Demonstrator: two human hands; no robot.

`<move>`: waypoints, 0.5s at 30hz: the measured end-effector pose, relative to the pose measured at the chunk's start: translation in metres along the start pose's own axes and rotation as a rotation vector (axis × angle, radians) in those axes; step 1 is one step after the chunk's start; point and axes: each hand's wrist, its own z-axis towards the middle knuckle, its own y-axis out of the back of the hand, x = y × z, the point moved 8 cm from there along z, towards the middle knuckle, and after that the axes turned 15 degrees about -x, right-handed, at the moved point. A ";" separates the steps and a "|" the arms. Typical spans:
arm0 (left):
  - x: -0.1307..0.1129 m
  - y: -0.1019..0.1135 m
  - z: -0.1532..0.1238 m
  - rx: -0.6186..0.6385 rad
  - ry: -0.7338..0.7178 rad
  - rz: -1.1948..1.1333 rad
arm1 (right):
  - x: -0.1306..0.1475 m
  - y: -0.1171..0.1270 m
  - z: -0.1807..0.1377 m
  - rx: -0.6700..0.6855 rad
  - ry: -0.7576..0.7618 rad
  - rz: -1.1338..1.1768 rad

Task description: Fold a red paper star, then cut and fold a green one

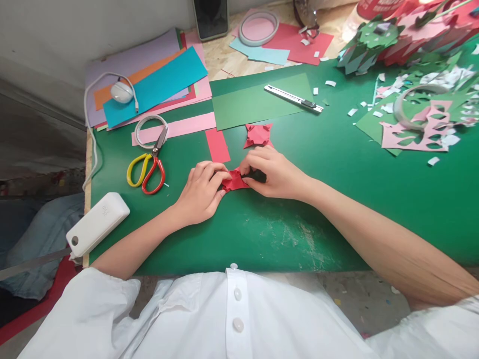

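The folded red paper (pixel 235 181) lies in the middle of the frame, low on the green worktop (pixel 359 199), between the person's two hands. The left hand (pixel 202 194) has its grip closed narrowly on the paper's left end, fingers over the top and thumb by the lower edge. The right hand (pixel 279 173) pinches the right end between thumb and fingers. The fingers hide much of both ends, so exactly how far each thumb reaches under the sheet is hard to tell.

The paper should be very light and fairly thin, stiff enough to keep a crease or a curl, yet easily bent or torn by a hard pull. It looks matt, so it would probably not slip much in dry fingers. The curled corners seem the weakest part, as a firm squeeze could flatten them; the flat middle is likely the safer place to steady it, with only a light pinch at the edges.

Just above the right hand, a second red piece (pixel 258 133) rests on the worktop with its corners rolled inward. A plain red strip (pixel 217 145) lies to its left, and the scissors (pixel 155 152) lie farther toward the left of the frame.
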 end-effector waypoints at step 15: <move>-0.008 0.011 -0.001 -0.156 -0.128 0.026 | 0.032 -0.002 -0.009 -0.029 0.490 -0.378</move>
